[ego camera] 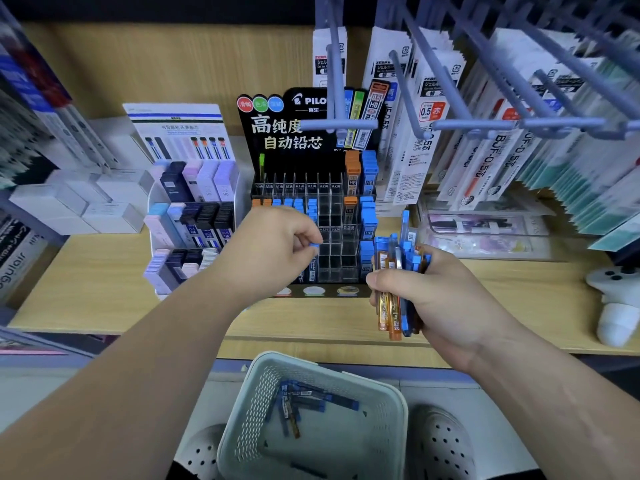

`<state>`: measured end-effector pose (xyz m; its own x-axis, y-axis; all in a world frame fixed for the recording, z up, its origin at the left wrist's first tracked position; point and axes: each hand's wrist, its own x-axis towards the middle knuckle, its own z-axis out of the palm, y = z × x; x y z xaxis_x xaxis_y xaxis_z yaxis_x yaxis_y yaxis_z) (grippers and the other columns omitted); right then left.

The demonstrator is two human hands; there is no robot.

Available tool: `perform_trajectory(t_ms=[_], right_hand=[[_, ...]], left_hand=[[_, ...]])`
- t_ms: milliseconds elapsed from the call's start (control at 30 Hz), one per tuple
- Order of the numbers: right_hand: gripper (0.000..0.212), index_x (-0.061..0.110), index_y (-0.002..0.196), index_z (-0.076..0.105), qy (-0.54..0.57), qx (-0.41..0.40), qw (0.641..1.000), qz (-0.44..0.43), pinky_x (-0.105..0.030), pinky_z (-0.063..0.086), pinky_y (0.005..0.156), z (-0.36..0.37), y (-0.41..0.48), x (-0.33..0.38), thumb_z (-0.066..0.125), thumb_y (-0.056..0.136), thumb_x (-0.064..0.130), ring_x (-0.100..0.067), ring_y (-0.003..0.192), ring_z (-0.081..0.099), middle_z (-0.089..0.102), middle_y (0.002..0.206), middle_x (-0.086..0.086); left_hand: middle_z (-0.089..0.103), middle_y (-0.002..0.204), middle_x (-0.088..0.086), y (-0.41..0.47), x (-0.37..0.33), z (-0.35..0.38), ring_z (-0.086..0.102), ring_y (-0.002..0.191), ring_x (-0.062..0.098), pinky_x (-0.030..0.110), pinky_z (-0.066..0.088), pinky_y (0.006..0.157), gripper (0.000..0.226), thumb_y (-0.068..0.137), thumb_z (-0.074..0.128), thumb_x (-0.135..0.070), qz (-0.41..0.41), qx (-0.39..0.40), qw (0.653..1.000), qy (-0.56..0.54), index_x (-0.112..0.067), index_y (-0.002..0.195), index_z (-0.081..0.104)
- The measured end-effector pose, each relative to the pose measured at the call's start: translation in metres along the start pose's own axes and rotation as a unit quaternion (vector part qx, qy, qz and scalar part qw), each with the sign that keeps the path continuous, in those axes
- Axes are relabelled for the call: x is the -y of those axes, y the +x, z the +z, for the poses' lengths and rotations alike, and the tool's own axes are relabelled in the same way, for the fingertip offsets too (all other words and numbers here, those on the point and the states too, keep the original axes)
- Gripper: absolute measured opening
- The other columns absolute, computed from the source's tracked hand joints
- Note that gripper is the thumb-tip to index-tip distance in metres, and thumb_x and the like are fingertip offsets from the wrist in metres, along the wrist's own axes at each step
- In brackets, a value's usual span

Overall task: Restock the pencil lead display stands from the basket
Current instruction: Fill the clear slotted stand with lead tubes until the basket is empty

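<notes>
now | left hand (273,245) pinches one blue-capped lead case (314,245) | right hand (446,299) grips a bundle of lead cases (403,252)

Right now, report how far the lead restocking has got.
Done: the black tiered Pilot display stand holds blue- and orange-capped lead cases in several slots. In hand: the left hand pinches one blue-capped case at the stand; the right hand grips a mixed bundle. Left: clear middle slots stand empty, and a few cases lie in the pale perforated basket.
</notes>
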<state>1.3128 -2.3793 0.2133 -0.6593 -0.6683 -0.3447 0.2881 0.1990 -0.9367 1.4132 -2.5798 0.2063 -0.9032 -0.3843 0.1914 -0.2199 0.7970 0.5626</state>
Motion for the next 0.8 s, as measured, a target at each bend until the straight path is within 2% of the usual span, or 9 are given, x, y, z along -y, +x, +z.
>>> perform_trajectory(t_ms=[167, 267, 367, 533, 667, 733, 800], right_hand=[[0.022, 0.013, 0.091, 0.069, 0.004, 0.005, 1.0, -0.001, -0.044, 0.047, 0.068, 0.005, -0.002, 0.0, 0.082, 0.075, 0.007, -0.026, 0.073, 0.066, 0.068, 0.074, -0.005], [0.032, 0.013, 0.093, 0.069, -0.001, 0.003, 1.0, 0.006, -0.045, 0.048, 0.069, 0.005, -0.002, 0.0, 0.081, 0.064, 0.018, -0.028, 0.076, 0.065, 0.069, 0.076, -0.006], [0.034, 0.013, 0.094, 0.068, -0.002, 0.005, 1.0, 0.013, -0.044, 0.049, 0.068, 0.004, -0.001, -0.001, 0.082, 0.064, 0.018, -0.027, 0.076, 0.065, 0.067, 0.076, -0.006], [0.024, 0.012, 0.098, 0.068, 0.008, 0.005, 1.0, 0.027, -0.038, 0.052, 0.066, 0.004, 0.002, -0.003, 0.08, 0.078, 0.006, -0.023, 0.075, 0.068, 0.068, 0.075, -0.003], [0.022, 0.01, 0.098, 0.066, 0.014, 0.017, 0.999, 0.031, -0.037, 0.051, 0.064, 0.007, 0.002, -0.002, 0.078, 0.08, 0.005, -0.021, 0.072, 0.068, 0.068, 0.073, -0.004], [0.021, 0.01, 0.095, 0.065, 0.02, 0.031, 0.999, 0.032, -0.036, 0.052, 0.061, 0.009, 0.001, -0.001, 0.078, 0.08, 0.004, -0.02, 0.071, 0.068, 0.067, 0.074, -0.005], [0.024, 0.012, 0.092, 0.065, 0.02, 0.048, 0.998, 0.029, -0.035, 0.053, 0.059, 0.012, 0.001, 0.0, 0.082, 0.075, 0.007, -0.022, 0.072, 0.067, 0.065, 0.075, -0.006]], left_hand=[[0.052, 0.069, -0.021, -0.004, 0.007, 0.01, 0.052, 0.067, -0.005, 0.02, 0.046, 0.065, 0.012, 0.076, 0.08, -0.006, 0.051, 0.003, 0.997, 0.054, -0.017, 0.076, 0.076], [0.056, 0.073, -0.015, -0.005, 0.011, 0.014, 0.055, 0.071, 0.005, 0.033, 0.053, 0.064, 0.016, 0.072, 0.082, -0.007, 0.064, -0.002, 0.995, 0.078, -0.019, 0.067, 0.074], [0.059, 0.074, -0.011, -0.007, 0.014, 0.016, 0.059, 0.073, 0.013, 0.038, 0.054, 0.064, 0.019, 0.071, 0.082, -0.008, 0.045, -0.009, 0.995, 0.084, -0.02, 0.062, 0.069], [0.05, 0.072, -0.014, -0.007, 0.017, 0.016, 0.054, 0.071, 0.013, 0.034, 0.05, 0.065, 0.038, 0.072, 0.086, -0.018, 0.021, -0.01, 0.996, 0.089, -0.03, 0.061, 0.052], [0.052, 0.072, -0.014, -0.008, 0.018, 0.011, 0.055, 0.071, 0.011, 0.033, 0.05, 0.066, 0.033, 0.073, 0.087, -0.026, 0.004, -0.005, 0.996, 0.091, -0.031, 0.068, 0.055], [0.058, 0.072, -0.012, -0.009, 0.012, 0.007, 0.053, 0.067, 0.003, 0.03, 0.05, 0.065, 0.019, 0.077, 0.084, -0.027, -0.016, -0.026, 0.999, 0.033, -0.026, 0.075, 0.065], [0.064, 0.072, -0.008, -0.008, -0.003, 0.0, 0.052, 0.061, 0.001, 0.021, 0.048, 0.061, 0.007, 0.083, 0.078, -0.029, -0.073, -0.043, 0.992, -0.096, -0.025, 0.081, 0.072]])
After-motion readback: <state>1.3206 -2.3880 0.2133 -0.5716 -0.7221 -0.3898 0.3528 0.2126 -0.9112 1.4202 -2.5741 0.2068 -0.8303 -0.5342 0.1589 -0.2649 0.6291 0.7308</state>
